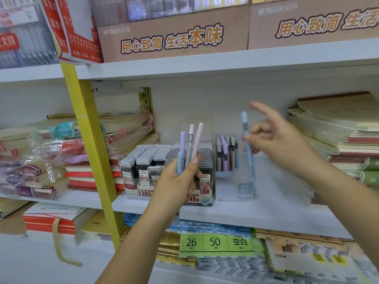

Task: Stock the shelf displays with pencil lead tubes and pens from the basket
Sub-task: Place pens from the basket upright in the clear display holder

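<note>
My left hand grips a bunch of pastel pens upright: purple, grey, pink and a light blue one. It is in front of the display box of pencil lead tubes on the middle shelf. My right hand pinches one light blue pen between thumb and fingers, with the index finger stretched out. That pen hangs nearly upright over a clear acrylic pen display, to the right of the pens standing in it. No basket is in view.
Stacks of notebooks fill the shelf to the right, and wrapped notebook stacks lie to the left. A yellow upright post divides the shelves. Brown cardboard boxes stand on the shelf above. Paper pads lie on the shelf below.
</note>
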`<state>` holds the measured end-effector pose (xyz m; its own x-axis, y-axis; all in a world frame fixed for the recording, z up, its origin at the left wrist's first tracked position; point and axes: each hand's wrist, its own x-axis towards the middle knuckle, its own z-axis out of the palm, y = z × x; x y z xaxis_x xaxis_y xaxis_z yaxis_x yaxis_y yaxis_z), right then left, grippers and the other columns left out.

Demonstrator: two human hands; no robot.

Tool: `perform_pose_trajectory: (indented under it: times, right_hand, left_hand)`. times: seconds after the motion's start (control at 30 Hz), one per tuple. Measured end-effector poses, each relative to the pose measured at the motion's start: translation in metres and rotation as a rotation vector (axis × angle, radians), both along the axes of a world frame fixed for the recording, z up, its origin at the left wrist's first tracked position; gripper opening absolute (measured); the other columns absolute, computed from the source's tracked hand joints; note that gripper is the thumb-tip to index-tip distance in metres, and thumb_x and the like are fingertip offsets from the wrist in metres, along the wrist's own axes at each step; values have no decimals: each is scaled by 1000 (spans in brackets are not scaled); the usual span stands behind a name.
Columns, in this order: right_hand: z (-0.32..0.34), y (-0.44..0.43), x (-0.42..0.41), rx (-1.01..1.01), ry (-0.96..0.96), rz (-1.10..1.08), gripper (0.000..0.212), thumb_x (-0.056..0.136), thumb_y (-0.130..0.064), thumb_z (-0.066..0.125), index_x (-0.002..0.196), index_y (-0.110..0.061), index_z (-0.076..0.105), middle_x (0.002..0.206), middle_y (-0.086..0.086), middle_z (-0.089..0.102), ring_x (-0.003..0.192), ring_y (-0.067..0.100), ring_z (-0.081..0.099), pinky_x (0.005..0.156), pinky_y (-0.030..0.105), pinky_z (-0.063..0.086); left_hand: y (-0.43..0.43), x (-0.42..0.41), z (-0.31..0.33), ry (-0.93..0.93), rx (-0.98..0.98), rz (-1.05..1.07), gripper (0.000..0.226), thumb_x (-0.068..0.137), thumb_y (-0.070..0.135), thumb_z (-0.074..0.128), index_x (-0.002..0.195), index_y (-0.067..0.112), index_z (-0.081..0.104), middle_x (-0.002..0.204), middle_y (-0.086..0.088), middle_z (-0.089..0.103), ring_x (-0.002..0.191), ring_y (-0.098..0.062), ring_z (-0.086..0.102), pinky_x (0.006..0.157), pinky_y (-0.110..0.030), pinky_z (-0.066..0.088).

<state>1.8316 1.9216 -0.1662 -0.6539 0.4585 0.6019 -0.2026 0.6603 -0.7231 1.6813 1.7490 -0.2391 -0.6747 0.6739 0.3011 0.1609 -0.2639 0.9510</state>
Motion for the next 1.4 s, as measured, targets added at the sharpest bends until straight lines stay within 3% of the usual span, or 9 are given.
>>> perform_pose_trajectory:
  times: [0.2,0.4,0.57,0.73,0.93,1.03,1.17,1.3,1.4]
  right_hand:
    - [-9,37,-26,167,55,-246,44,88,-9,67,115,-34,42,91,-3,60,73,15,69,70,35,59]
    - [-33,57,-42,468,-104,-344,46,86,-16,69,100,-43,34,84,-12,60,71,-7,55,59,13,35]
    - [-42,62,-48,508,-148,-350,44,84,-16,71,99,-38,36,86,-5,63,80,12,58,62,16,36]
    - [-43,64,-51,564,-177,-402,45,83,-21,74,97,-38,35,74,-10,60,74,13,56,62,32,46]
    - [-48,72,-57,676,-227,-509,28,80,-24,77,98,-20,56,83,-7,52,87,18,45,66,30,31]
    - [-45,71,-55,594,-283,-516,27,82,-24,75,105,-15,63,93,-1,46,99,27,48,75,31,34]
    - [-41,44,-43,448,-128,-487,23,92,-22,64,115,-20,64,100,-6,50,95,15,48,84,27,39]
    - [-37,-12,-32,-29,9,-46,22,91,-31,62,113,-34,61,87,-10,69,80,5,62,70,16,48]
    - [-41,-34,-28,-226,14,159,24,93,-20,61,116,-27,61,79,-2,73,69,7,65,59,17,49]
  left_hand:
    - [5,-2,-3,-54,34,47,21,99,34,58,109,19,68,68,6,65,45,-6,40,38,-17,32]
    - [2,-6,-7,-37,42,40,21,98,37,58,106,20,69,69,4,65,44,-7,39,38,-18,31]
    - [2,-8,-10,-9,32,41,19,97,39,58,107,26,69,68,5,66,44,-6,40,39,-17,32]
    - [3,-9,-14,-13,26,42,17,99,37,57,107,29,70,68,5,66,45,-4,42,41,-16,34]
    - [4,-8,-15,-29,21,33,16,100,35,57,107,30,70,69,5,66,45,-5,41,40,-16,33]
    - [2,-6,-15,-58,8,-7,17,99,34,58,106,27,71,70,3,66,45,-6,41,40,-16,33]
    - [3,0,-14,-87,-19,-109,19,99,34,58,107,26,73,72,2,67,46,-7,42,40,-17,32]
    - [8,10,-14,-61,-46,-172,19,99,34,59,108,25,73,72,3,67,47,-7,42,41,-17,31]
    - [11,18,-16,-37,-85,-201,22,99,35,60,109,18,70,74,2,68,48,-7,44,41,-17,31]
